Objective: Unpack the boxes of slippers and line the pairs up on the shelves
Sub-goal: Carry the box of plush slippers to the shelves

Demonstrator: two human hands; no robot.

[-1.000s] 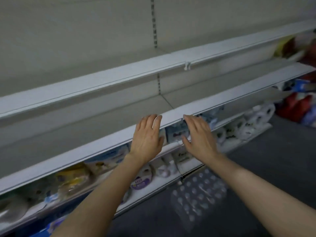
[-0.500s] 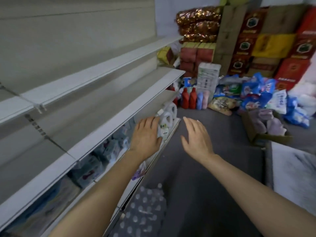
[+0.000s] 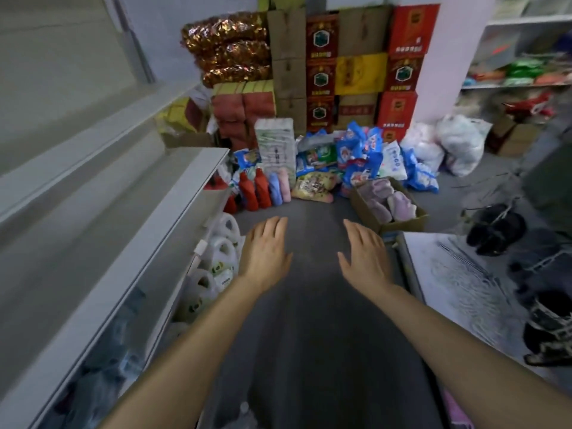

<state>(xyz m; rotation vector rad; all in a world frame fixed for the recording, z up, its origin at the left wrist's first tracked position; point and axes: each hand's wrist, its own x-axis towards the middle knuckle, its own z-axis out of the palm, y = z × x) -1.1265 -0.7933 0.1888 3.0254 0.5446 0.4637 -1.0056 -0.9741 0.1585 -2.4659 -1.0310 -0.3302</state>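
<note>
Two hands: left hand (image 3: 264, 253) and right hand (image 3: 365, 258) held palm-down over the grey floor (image 3: 309, 305), fingers straight, holding nothing.
Left side: white shelves (image 3: 130, 243); jugs (image 3: 221, 261) beneath.
Far: open box (image 3: 388, 209) of pale slippers (image 3: 400, 204) on the floor, by stacked goods.

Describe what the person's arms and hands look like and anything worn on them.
Both forearms are bare as far as the frame shows; no sleeves come into view. The left hand and the right hand wear no gloves, and no rings, watch or bracelet can be seen on the fingers or wrists. Nails look short and unpainted, though the picture is slightly blurred.
</note>
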